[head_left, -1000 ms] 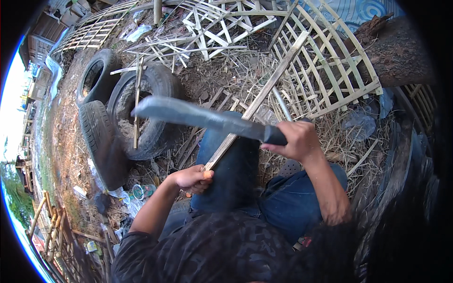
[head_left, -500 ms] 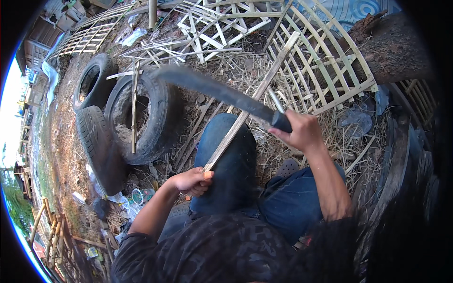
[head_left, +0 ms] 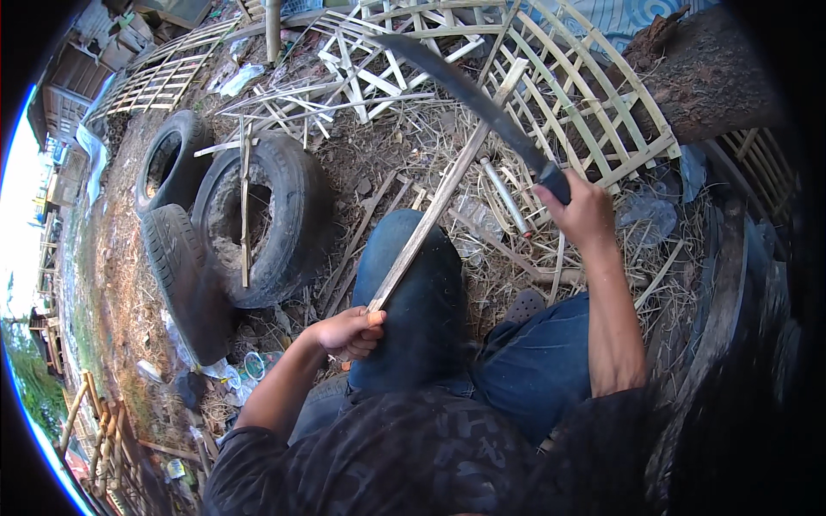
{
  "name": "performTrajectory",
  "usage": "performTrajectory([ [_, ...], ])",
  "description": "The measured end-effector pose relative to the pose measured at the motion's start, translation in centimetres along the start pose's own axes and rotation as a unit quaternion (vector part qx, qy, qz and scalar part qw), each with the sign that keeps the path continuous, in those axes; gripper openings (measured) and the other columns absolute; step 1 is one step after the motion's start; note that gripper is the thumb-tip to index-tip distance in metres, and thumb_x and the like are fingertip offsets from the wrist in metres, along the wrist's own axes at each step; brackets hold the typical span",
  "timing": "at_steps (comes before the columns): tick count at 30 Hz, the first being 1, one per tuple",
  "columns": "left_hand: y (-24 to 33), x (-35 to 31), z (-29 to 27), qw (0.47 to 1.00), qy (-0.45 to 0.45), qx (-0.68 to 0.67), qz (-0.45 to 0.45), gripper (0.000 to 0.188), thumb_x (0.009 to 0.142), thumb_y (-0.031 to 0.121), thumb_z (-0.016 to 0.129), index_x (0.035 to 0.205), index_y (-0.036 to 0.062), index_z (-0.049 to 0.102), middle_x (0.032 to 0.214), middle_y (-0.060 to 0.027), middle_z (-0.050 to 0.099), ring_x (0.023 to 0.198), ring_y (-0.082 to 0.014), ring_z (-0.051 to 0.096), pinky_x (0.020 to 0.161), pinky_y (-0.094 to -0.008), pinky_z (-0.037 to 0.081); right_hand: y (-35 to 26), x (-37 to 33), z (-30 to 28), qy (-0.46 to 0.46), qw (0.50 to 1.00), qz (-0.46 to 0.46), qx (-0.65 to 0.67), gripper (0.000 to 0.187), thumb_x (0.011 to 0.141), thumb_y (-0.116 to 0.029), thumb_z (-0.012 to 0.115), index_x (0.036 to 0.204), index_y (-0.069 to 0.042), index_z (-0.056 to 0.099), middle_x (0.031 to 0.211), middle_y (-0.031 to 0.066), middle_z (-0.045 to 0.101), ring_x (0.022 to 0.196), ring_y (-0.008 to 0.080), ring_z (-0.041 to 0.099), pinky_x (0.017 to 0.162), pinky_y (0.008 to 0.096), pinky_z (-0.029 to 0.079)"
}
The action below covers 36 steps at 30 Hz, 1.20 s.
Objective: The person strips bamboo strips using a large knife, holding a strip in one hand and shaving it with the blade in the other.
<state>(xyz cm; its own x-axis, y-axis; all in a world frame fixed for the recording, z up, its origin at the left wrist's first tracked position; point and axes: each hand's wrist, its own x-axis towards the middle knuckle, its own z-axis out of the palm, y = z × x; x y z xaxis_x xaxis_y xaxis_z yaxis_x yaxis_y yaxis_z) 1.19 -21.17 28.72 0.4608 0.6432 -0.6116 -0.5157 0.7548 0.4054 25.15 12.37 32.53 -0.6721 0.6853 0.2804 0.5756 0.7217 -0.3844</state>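
A long strip of split wood or bamboo (head_left: 430, 211) slants across my raised knee, pointing away to the upper right. Its near end is in my left hand (head_left: 348, 333), which is closed with an orange wrap on the thumb. My right hand (head_left: 587, 211) grips the dark handle of a machete (head_left: 486, 105). The wide blade points up and to the left, crossing above the strip's far part in the picture; whether it touches the strip I cannot tell. Beneath, a metal tube (head_left: 506, 196) with a reddish end lies on the straw.
Old tyres (head_left: 301, 224) stand and lean at the left, one with a thin stick (head_left: 246, 202) across it. Woven bamboo lattice panels (head_left: 594, 103) and loose slats (head_left: 344, 77) lie ahead. A thick log (head_left: 714, 86) is at the far right. Straw (head_left: 632, 249) covers the ground.
My right hand has lifted the machete up and to the right, its blade now steeper and farther out. The strip stays in my left hand, tilted slightly. The metal tube shows more fully.
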Motion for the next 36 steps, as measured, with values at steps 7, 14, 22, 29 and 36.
performTrajectory([
  [7, 0.3, -0.1, 1.3, 0.999, 0.024, 0.046, 0.008, 0.051, 0.094, 0.053, 0.047, 0.06, 0.0189, 0.03, 0.049, 0.0096, 0.024, 0.039, -0.0036, 0.022, 0.036, -0.0212, 0.015, -5.5, -2.7, 3.7, -0.065, 0.929, -0.363, 0.013, 0.055, 0.074, -0.062, 0.065, 0.074, -0.007, 0.056, 0.062, 0.0082, 0.063, 0.053, 0.0222, 0.064, 0.056, 0.0327, 0.052],
  [14, -0.2, -0.6, 1.3, 0.995, 0.078, 0.049, 0.024, 0.051, 0.095, 0.049, 0.049, 0.061, 0.0167, 0.03, 0.048, 0.0086, 0.025, 0.039, -0.0045, 0.022, 0.037, -0.0223, 0.015, -1.5, 0.5, 2.1, -0.009, 0.966, -0.256, -0.044, 0.052, 0.079, -0.062, 0.061, 0.075, -0.01, 0.058, 0.062, 0.0068, 0.063, 0.055, 0.0213, 0.065, 0.058, 0.0323, 0.053],
  [22, -0.8, -0.1, 1.0, 0.996, 0.066, 0.037, 0.043, 0.049, 0.096, 0.046, 0.049, 0.062, 0.0158, 0.032, 0.048, 0.008, 0.026, 0.038, -0.0049, 0.022, 0.036, -0.0227, 0.016, 2.9, -0.9, -0.9, 0.092, 0.984, 0.148, 0.037, 0.05, 0.087, -0.052, 0.057, 0.08, -0.003, 0.066, 0.064, 0.0158, 0.064, 0.063, 0.035, 0.066, 0.056, 0.0429, 0.049],
  [29, -0.9, 0.6, 2.2, 0.988, 0.121, 0.077, 0.057, 0.051, 0.095, 0.046, 0.051, 0.059, 0.0153, 0.032, 0.048, 0.0068, 0.027, 0.037, -0.0055, 0.024, 0.036, -0.0237, 0.016, -2.6, -1.8, -1.1, 0.064, 0.991, 0.069, 0.09, 0.051, 0.086, -0.055, 0.057, 0.077, -0.005, 0.061, 0.058, 0.0136, 0.061, 0.058, 0.0327, 0.064, 0.051, 0.0407, 0.049],
  [36, -2.1, -0.2, 3.7, 0.937, 0.264, 0.219, 0.064, 0.051, 0.093, 0.043, 0.057, 0.055, 0.0118, 0.04, 0.051, 0.0078, 0.034, 0.043, -0.0048, 0.03, 0.04, -0.026, 0.022, -5.0, -2.7, 0.9, -0.003, 0.986, -0.165, -0.023, 0.058, 0.076, -0.065, 0.062, 0.067, -0.008, 0.056, 0.051, 0.0073, 0.057, 0.047, 0.0237, 0.063, 0.048, 0.034, 0.051],
])
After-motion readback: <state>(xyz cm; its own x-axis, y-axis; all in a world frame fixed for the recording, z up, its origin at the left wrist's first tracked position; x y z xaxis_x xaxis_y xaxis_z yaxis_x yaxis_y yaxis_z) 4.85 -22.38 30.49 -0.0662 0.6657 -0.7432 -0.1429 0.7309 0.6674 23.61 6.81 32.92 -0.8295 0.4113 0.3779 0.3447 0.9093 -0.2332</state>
